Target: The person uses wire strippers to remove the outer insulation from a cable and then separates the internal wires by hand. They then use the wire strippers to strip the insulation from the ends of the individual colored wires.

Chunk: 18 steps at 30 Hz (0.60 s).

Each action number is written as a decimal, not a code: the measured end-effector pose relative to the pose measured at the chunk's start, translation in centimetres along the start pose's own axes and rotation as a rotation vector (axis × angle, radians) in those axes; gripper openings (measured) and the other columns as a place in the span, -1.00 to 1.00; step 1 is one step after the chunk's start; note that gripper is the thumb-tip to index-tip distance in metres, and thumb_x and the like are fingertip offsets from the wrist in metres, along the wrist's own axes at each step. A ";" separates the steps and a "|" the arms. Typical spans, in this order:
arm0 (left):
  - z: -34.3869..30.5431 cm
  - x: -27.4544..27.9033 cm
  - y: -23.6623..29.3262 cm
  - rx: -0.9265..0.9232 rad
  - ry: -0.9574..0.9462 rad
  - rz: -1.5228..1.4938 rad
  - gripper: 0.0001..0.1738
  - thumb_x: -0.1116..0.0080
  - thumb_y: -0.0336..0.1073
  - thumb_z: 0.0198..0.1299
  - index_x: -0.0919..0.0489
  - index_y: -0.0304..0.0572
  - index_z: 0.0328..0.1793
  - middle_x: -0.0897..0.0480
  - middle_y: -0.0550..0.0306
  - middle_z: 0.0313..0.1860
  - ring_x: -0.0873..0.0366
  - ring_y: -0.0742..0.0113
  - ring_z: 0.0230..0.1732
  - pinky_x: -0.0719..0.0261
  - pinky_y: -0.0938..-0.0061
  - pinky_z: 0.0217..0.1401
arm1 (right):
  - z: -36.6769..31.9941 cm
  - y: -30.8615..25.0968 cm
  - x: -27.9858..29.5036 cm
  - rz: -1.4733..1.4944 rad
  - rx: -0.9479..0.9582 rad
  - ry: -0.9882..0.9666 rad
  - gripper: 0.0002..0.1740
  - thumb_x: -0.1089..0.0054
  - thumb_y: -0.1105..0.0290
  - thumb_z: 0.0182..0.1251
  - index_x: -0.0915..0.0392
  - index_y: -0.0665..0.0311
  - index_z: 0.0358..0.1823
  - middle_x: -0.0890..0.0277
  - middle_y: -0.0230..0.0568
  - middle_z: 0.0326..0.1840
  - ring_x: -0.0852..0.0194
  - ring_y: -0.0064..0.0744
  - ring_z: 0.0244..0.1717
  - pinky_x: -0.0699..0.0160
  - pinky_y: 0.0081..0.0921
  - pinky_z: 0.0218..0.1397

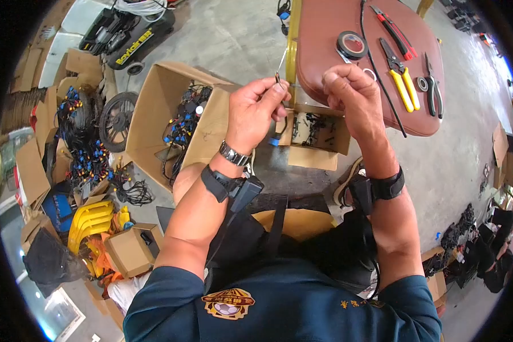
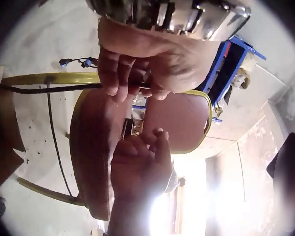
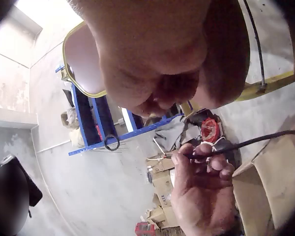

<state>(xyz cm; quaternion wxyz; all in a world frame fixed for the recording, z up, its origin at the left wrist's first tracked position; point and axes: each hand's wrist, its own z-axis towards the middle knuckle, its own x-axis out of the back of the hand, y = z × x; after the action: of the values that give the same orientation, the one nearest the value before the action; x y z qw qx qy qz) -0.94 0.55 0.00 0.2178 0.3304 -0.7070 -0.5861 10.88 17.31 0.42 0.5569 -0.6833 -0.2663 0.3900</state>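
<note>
My left hand [image 1: 253, 113] pinches a thin black cable [image 3: 265, 139] between thumb and fingers, palm turned up in the right wrist view. In the head view a short cable end [image 1: 277, 76] pokes out above the thumb, with a fine pale strand rising from it. The cable's other part runs out behind the hand in both wrist views. My right hand [image 1: 356, 97] is raised to the right, apart from the cable, near the front corner of a brown padded chair seat [image 1: 319, 40]. Its fingers are curled with the thumb against them; nothing shows between them.
On the seat lie a black tape roll [image 1: 352, 45], a red-black cutter knife [image 1: 394, 32], yellow-handled wire strippers [image 1: 403, 88], black-handled pliers [image 1: 433, 91] and another black cable [image 1: 377, 71]. A large carton [image 1: 145, 122] of wiring stands left; a small carton [image 1: 313, 158] sits below my hands.
</note>
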 end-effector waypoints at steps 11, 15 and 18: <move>1.0 0.8 0.0 0.025 0.073 -0.276 -0.76 -0.13 -0.23 0.40 -0.62 -0.27 -0.04 -0.68 0.15 -0.26 -0.60 0.48 -0.46 -0.55 0.60 -0.44 | -2.1 1.2 -3.5 -0.093 -0.198 -0.259 -0.83 -0.25 0.39 0.36 -0.60 0.36 -0.15 -0.55 -0.42 -0.36 -0.37 -0.73 -0.40 -0.41 -0.68 -0.33; 0.5 0.0 0.1 -0.035 0.061 -0.142 -0.78 -0.17 -0.26 0.38 -0.64 -0.30 -0.06 -0.68 0.18 -0.29 -0.57 0.52 -0.48 -0.52 0.62 -0.45 | -1.0 1.1 -2.4 -0.067 -0.129 -0.114 -0.81 -0.22 0.35 0.39 -0.61 0.35 -0.15 -0.58 -0.36 -0.38 -0.40 -0.69 -0.46 -0.42 -0.68 -0.37; 0.4 -0.1 -0.1 -0.083 0.040 -0.005 -0.74 -0.19 -0.25 0.36 -0.64 -0.33 -0.01 -0.70 0.14 -0.27 -0.59 0.50 -0.45 -0.54 0.60 -0.42 | -0.4 0.3 -1.5 0.006 -0.098 -0.065 -0.82 -0.22 0.34 0.40 -0.62 0.33 -0.16 -0.59 -0.35 -0.42 -0.41 -0.68 -0.48 -0.43 -0.68 -0.39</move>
<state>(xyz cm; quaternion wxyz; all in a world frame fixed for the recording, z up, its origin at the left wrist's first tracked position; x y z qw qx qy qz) -1.13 0.84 -0.17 0.2439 0.3344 -0.6767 -0.6089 10.37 15.80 0.48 0.5126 -0.6975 -0.3011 0.4002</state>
